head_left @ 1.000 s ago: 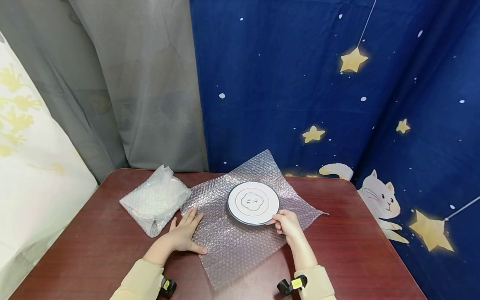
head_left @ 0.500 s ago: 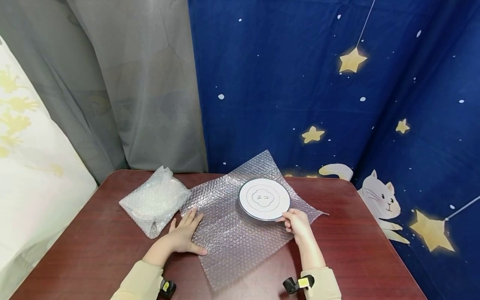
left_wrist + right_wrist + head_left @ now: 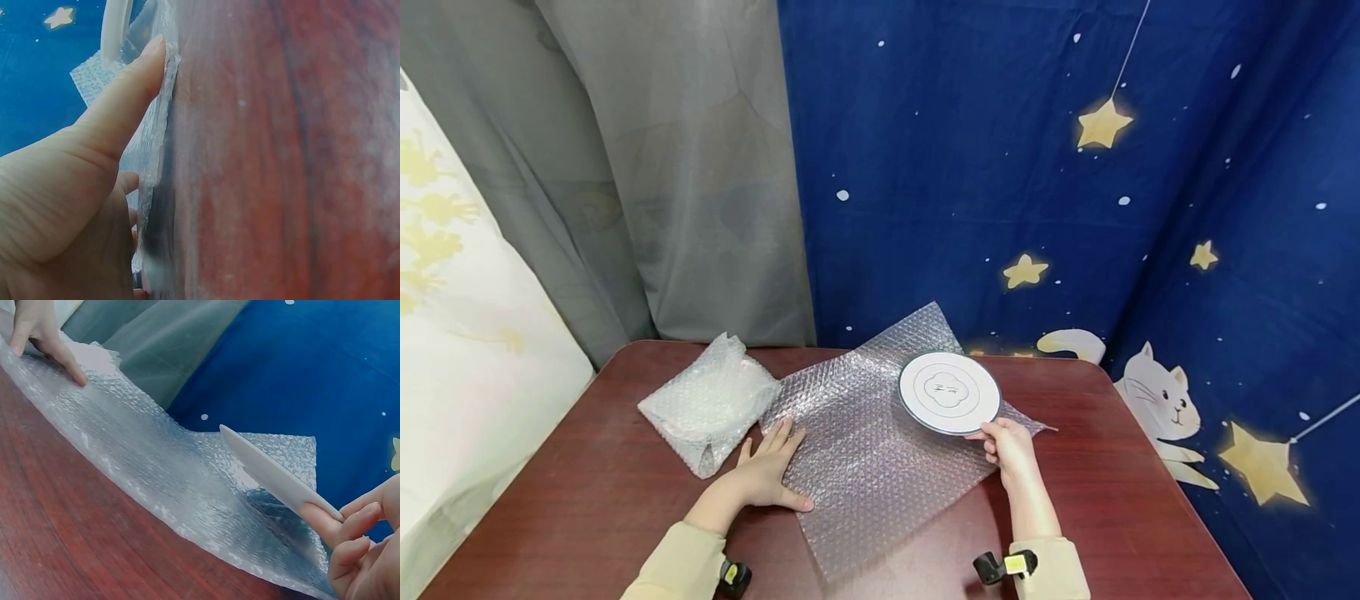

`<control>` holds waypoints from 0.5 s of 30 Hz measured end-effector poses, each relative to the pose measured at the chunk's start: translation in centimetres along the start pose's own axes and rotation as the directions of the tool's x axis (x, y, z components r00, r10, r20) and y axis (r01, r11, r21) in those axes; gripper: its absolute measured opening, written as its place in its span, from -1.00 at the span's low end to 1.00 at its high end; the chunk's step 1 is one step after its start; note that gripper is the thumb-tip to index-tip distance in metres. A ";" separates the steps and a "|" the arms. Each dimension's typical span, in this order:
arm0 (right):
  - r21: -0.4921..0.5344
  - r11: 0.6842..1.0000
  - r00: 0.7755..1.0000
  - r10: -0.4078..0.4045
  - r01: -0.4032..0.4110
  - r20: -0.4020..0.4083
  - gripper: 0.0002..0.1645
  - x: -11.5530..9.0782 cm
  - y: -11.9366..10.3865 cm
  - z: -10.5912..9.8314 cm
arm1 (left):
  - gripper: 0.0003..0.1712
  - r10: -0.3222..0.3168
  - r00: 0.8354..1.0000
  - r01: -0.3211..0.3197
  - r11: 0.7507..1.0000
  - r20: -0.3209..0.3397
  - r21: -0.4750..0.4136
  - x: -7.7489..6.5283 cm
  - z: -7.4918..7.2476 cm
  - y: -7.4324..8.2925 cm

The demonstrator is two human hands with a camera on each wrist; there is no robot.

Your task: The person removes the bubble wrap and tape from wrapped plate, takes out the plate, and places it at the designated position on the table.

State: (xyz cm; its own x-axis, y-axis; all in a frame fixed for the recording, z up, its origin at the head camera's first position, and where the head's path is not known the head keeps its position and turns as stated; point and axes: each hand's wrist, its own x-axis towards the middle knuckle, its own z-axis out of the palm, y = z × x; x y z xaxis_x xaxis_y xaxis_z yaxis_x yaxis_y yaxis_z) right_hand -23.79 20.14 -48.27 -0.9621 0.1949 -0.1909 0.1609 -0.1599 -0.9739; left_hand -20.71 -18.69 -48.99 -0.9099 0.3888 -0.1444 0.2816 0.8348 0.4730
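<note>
In the head view I read the right hand [image 3: 1011, 450] as pinching the near-right rim of a round white ceramic-looking plate [image 3: 950, 393] with a dark rim line and a flower-shaped centre outline; thumb on top, fingers curled beneath. The plate is held over the right part of a clear bubble-wrap sheet [image 3: 880, 492]; in the right wrist view I see it raised off the sheet. The left hand [image 3: 766, 477] has its fingers and thumb spread, resting on the sheet's left edge, gripping nothing. Just beside the sheet's left corner lies a whitish bubble-wrap parcel [image 3: 711, 404]; I cannot identify its contents. All items are at a reddish-brown wood-grain table [image 3: 1112, 500], with a navy star-print curtain [image 3: 955, 167] behind.
</note>
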 end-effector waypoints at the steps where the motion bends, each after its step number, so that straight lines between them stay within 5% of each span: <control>1: 0.006 1.000 1.000 0.001 -0.001 -0.006 -0.72 0.0 0.0 -0.1 | 0.39 -0.005 1.000 0.005 1.000 0.004 0.001 0.0 0.0 0.0; 15: 0.051 0.999 0.996 -0.003 0.007 -0.085 -0.71 0.4 -0.2 -2.2 | 0.38 -0.003 1.000 0.003 1.000 -0.004 -0.001 0.1 0.2 -0.3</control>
State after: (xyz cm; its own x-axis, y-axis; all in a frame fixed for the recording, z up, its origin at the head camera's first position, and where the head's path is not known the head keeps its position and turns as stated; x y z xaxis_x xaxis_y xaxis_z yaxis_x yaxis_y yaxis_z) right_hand -23.73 22.37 -48.38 -0.9401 0.2772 -0.1982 0.1427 -0.2079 -0.9677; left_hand -20.84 -18.87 -49.32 -0.9120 0.3847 -0.1420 0.2787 0.8356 0.4734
